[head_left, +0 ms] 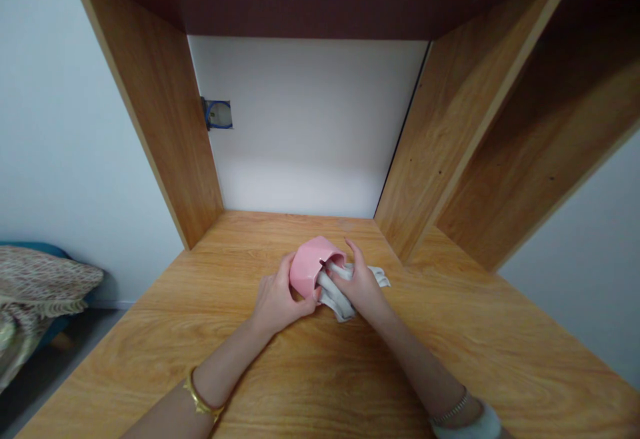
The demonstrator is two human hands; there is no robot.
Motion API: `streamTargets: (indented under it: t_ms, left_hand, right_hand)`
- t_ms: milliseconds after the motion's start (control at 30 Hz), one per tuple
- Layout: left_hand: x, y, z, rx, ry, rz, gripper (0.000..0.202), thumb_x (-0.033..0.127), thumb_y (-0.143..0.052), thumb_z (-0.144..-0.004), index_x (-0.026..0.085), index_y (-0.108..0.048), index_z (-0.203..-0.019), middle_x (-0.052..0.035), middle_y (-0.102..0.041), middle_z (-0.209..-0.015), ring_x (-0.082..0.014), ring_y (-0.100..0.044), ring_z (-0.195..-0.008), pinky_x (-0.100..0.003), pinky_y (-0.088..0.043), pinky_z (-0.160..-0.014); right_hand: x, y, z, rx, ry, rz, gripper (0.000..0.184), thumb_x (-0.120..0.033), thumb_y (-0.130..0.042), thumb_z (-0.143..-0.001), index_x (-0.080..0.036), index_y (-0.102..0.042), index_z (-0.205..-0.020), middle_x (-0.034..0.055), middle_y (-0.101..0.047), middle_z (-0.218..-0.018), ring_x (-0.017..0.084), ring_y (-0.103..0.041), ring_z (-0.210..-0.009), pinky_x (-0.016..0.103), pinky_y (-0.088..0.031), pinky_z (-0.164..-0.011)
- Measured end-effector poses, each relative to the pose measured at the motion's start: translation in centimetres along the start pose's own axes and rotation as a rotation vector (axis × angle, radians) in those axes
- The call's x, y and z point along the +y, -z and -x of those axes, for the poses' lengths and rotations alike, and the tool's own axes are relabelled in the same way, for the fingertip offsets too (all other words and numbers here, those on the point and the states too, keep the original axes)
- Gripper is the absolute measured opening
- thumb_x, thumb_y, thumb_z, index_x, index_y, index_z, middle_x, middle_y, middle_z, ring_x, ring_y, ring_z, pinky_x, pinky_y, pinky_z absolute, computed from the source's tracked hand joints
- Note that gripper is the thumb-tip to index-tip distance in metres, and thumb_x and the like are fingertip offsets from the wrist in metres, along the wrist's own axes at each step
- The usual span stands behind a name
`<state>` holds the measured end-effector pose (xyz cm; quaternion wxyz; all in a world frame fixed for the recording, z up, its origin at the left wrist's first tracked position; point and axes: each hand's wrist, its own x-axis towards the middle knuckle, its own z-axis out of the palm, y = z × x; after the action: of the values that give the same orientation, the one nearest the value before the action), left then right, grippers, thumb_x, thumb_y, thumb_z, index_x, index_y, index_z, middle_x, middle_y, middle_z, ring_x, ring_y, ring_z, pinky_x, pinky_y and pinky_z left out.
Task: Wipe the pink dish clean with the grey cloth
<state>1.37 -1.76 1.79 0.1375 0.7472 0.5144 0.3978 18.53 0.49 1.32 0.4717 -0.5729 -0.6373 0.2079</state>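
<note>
One pink faceted bowl (307, 267) is tipped on its side over the bench (240, 279), mouth turned toward the right hand (364, 287). The left hand (277, 297) grips its outer wall, thumb near the lower rim. The right hand is closed on a white cloth (338, 303), part of it in the mouth, the remainder spread below and to the right.

Handling, as judged: the bowl is light, rigid and probably ceramic; the glossy facets may slip and the rim may chip. Best hold is around the outer wall, with fingers spread. The cloth is soft and limp; bunched folds give the surest hold. A dark mark at the rim cannot be identified.

Count: one bowl; apparently one cloth; two hands; one gold bracelet (199, 395); one thin bracelet (452, 409).
</note>
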Motion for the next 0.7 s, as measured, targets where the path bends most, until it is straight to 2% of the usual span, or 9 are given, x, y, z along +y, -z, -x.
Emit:
streamTargets:
  t_ms: [133,233,367,533,700]
  left_hand:
    - [-0.3,0.1,-0.1,0.024,-0.008,0.017,0.066,0.047,-0.056,-0.066,0.012,-0.04,-0.12,-0.009,-0.064,-0.091,-0.0228,-0.061,-0.074,-0.033,-0.048,-0.067]
    - [-0.5,0.3,-0.3,0.051,-0.008,0.019,0.062,0.047,-0.054,-0.067,0.012,-0.044,-0.117,-0.009,-0.065,-0.09,-0.0229,-0.062,-0.074,-0.033,-0.049,-0.068]
    - [-0.8,0.6,-0.4,0.076,-0.02,0.002,0.06,0.045,-0.053,-0.066,0.013,-0.046,-0.116,-0.0092,-0.065,-0.092,-0.0241,-0.062,-0.076,-0.034,-0.048,-0.07]
    - [-0.9,0.7,-0.3,0.045,-0.045,-0.043,0.063,0.048,-0.053,-0.066,0.013,-0.047,-0.117,-0.0089,-0.066,-0.086,-0.0236,-0.062,-0.071,-0.033,-0.048,-0.066]
    - [-1.0,0.5,-0.4,0.036,-0.006,-0.042,0.061,0.05,-0.05,-0.072,0.014,-0.044,-0.12,-0.0072,-0.065,-0.084,-0.0217,-0.061,-0.068,-0.032,-0.048,-0.064]
  right_hand:
    - [-0.7,0.0,0.4,-0.007,-0.009,0.018,0.075,-0.027,-0.056,-0.067,-0.015,-0.022,-0.133,-0.004,-0.056,-0.057,0.016,-0.054,-0.048,0.025,-0.04,-0.046]
    - [-1.1,-0.2,0.7,-0.043,-0.017,0.019,0.077,-0.026,-0.056,-0.067,-0.016,-0.019,-0.135,-0.0051,-0.054,-0.056,0.016,-0.053,-0.048,0.024,-0.04,-0.045]
    - [-0.8,-0.7,1.0,-0.066,-0.02,0.004,0.078,-0.025,-0.056,-0.066,-0.015,-0.02,-0.135,-0.002,-0.058,-0.064,0.017,-0.057,-0.056,0.026,-0.044,-0.052]
    - [-0.3,-1.0,1.1,-0.121,0.013,-0.074,0.076,-0.021,-0.055,-0.066,-0.017,-0.022,-0.135,0.0009,-0.062,-0.074,0.019,-0.06,-0.065,0.029,-0.047,-0.061]
    - [-1.1,-0.8,1.2,-0.055,-0.015,-0.134,0.07,-0.018,-0.049,-0.07,-0.016,-0.022,-0.134,0.0045,-0.064,-0.086,0.019,-0.062,-0.078,0.033,-0.048,-0.074]
